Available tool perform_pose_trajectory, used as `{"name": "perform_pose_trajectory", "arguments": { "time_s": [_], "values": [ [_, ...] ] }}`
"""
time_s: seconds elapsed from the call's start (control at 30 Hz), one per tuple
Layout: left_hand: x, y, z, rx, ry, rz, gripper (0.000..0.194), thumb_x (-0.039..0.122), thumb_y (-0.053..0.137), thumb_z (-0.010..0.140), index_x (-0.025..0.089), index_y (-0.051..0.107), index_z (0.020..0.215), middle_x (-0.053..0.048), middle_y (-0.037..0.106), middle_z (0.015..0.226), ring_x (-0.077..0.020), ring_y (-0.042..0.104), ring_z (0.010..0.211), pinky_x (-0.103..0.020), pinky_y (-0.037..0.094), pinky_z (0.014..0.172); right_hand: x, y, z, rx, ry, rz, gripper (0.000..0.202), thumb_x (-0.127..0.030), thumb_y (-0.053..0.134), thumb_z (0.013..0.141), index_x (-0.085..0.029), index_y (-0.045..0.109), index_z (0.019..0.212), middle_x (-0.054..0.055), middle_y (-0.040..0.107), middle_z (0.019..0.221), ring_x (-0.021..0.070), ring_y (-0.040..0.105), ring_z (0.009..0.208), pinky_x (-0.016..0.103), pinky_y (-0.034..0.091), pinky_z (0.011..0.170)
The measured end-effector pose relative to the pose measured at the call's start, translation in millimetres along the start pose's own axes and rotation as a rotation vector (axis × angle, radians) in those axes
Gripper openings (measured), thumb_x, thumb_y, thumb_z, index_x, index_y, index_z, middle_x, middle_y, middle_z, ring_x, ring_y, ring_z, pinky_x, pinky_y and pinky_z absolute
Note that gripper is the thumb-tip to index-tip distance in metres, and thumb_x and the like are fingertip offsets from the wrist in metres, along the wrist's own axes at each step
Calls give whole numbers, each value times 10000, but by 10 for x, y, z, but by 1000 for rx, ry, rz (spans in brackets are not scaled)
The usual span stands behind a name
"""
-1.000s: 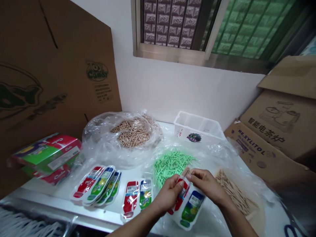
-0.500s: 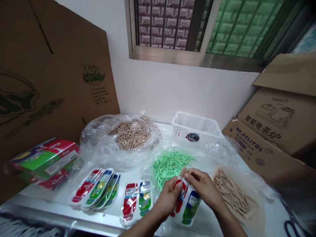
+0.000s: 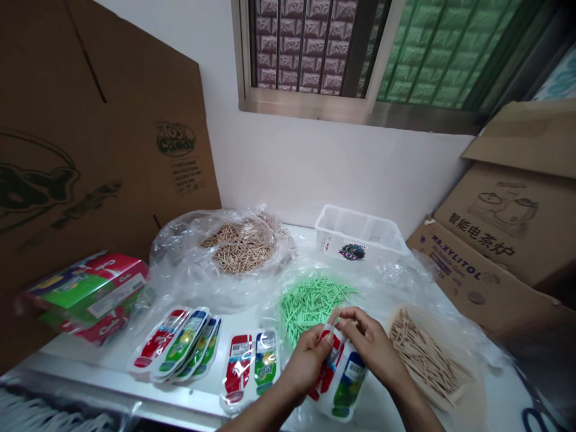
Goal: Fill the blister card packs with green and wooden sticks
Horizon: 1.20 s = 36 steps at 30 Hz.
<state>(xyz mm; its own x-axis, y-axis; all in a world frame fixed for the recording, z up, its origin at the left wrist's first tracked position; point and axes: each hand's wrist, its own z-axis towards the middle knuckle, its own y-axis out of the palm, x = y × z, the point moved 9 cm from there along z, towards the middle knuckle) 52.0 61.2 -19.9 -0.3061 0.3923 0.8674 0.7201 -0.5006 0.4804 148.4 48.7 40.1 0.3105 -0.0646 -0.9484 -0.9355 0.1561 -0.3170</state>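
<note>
My left hand (image 3: 306, 363) is closed on a clear packet (image 3: 348, 381) with a red and a green-and-blue bottle-shaped print. Several thin tan sticks (image 3: 333, 315) poke out of its top. My right hand (image 3: 371, 342) pinches at the packet's top edge, touching the sticks; its fingertips partly hide them. Just beyond my hands lies a heap of green sticks (image 3: 315, 300) on clear plastic. Right of my right hand, tan sticks (image 3: 423, 354) lie in a shallow beige holder. Another packet (image 3: 238, 366) of the same print lies flat to the left.
Overlapping packets (image 3: 182, 342) and a wrapped box (image 3: 99, 288) lie farther left. A plastic bag of brown sticks (image 3: 243, 246) and a white basket (image 3: 360, 234) stand near the wall. Cardboard boxes (image 3: 486, 222) rise on the right, and a large carton (image 3: 112, 132) on the left. Dark scissor handles (image 3: 533, 418) show at lower right.
The sticks show less above the packet's top than before. My right fingers have shifted slightly at its edge. The whole view has shifted a little.
</note>
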Motion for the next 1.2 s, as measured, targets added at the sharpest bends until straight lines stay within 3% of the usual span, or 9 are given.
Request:
{"name": "perform_pose_trajectory", "arguments": {
  "time_s": [0.1, 0.23, 0.43, 0.57, 0.7, 0.83, 1.07, 1.13, 1.2],
  "values": [
    [-3, 14, -6, -11, 0, 7, 401, 522, 645, 701, 139, 552, 773, 5, 515, 616, -99, 463, 540, -217, 365, 546, -89, 35, 1, -26, -36, 64, 289, -423, 499, 823, -173, 619, 905, 15, 626, 777, 155, 554, 699, 235, 425, 632],
    [-1, 11, -17, 4, 0, -25, 412, 535, 653, 687, 145, 554, 774, 3, 516, 624, -109, 481, 559, -225, 377, 570, -56, 35, 20, -11, -6, 46, 322, -456, 506, 809, -162, 633, 772, 5, 601, 670, 144, 527, 611, 232, 406, 564],
    [-31, 3, -27, 14, -17, -40, 438, 537, 667, 672, 131, 566, 800, -20, 543, 658, -126, 500, 593, -232, 381, 578, 7, -35, 45, 77, -19, -83, 158, -310, 515, 764, -188, 537, 667, -26, 558, 614, 134, 505, 595, 232, 387, 567],
    [-14, 6, -19, 13, -4, -51, 430, 529, 661, 683, 128, 568, 809, -23, 551, 677, -121, 497, 602, -229, 380, 586, 0, -5, 21, 38, 0, -6, 79, -274, 502, 760, -197, 516, 777, -25, 580, 661, 135, 520, 605, 232, 395, 573],
    [-12, -9, -1, 15, -4, -17, 422, 532, 661, 682, 136, 552, 780, 2, 513, 628, -104, 469, 559, -213, 354, 551, -54, 31, 2, 10, -8, 55, 260, -391, 507, 802, -185, 546, 956, 6, 613, 732, 156, 556, 669, 248, 424, 624],
    [-26, -26, 0, 24, -6, 12, 436, 556, 657, 671, 143, 541, 749, 9, 503, 606, -92, 436, 526, -205, 325, 517, -72, 20, 18, 37, -43, 5, 270, -447, 515, 796, -184, 575, 810, 0, 580, 681, 153, 529, 642, 246, 416, 608],
    [-10, -27, -33, 11, 9, 39, 423, 551, 629, 702, 151, 513, 775, 16, 484, 627, -88, 421, 531, -209, 324, 531, -13, -27, 31, 55, -51, -113, 157, -324, 499, 791, -203, 501, 692, -42, 488, 605, 126, 461, 579, 222, 370, 551],
    [16, -30, -37, 3, 19, 106, 410, 558, 593, 731, 162, 493, 764, 36, 441, 599, -78, 377, 497, -205, 298, 505, -12, -33, 14, 55, -65, -113, 125, -310, 497, 795, -206, 495, 725, -36, 515, 636, 131, 488, 600, 223, 387, 562],
    [75, -17, -39, -18, 58, 176, 392, 547, 563, 761, 161, 495, 772, 44, 414, 601, -76, 351, 504, -206, 288, 512, -41, -27, -16, 57, -95, -82, 140, -320, 488, 816, -208, 522, 893, -9, 586, 755, 150, 550, 690, 239, 435, 638]
  ]
}}
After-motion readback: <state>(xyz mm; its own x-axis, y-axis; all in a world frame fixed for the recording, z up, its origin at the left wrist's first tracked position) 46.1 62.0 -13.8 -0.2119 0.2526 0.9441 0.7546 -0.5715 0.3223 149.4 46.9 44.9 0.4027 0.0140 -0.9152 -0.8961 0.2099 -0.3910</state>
